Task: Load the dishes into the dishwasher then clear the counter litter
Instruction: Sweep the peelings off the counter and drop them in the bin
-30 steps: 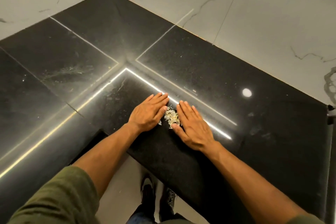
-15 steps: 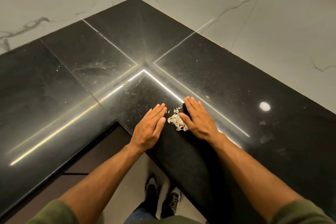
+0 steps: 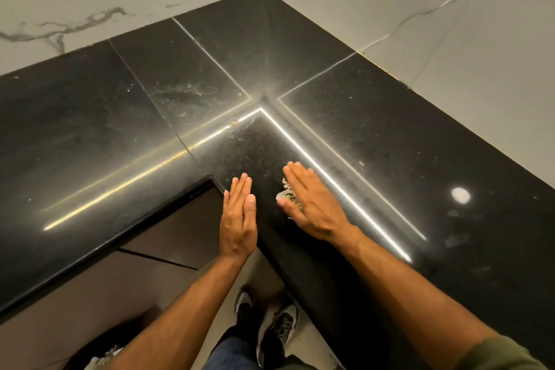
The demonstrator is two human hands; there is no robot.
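Observation:
A small heap of pale litter scraps (image 3: 284, 193) lies on the black stone counter (image 3: 390, 141) near its inner corner edge. My right hand (image 3: 312, 204) lies flat on the counter with straight fingers, its thumb side against the heap and partly covering it. My left hand (image 3: 238, 219) is flat with straight fingers at the counter's inner corner edge, a short gap left of the heap; whether it touches the stone is unclear. No dishes and no dishwasher are in view.
The L-shaped counter meets white marble walls (image 3: 420, 3) at the far corner. Brown cabinet fronts (image 3: 168, 237) sit under the left run. My shoes (image 3: 270, 318) stand on the floor below. A dark bin with pale scraps (image 3: 102, 354) shows at the bottom left.
My right hand has swept the scraps toward the counter edge and now covers more of them. My left hand has drawn back to the edge, apart from the heap. The view shifted left.

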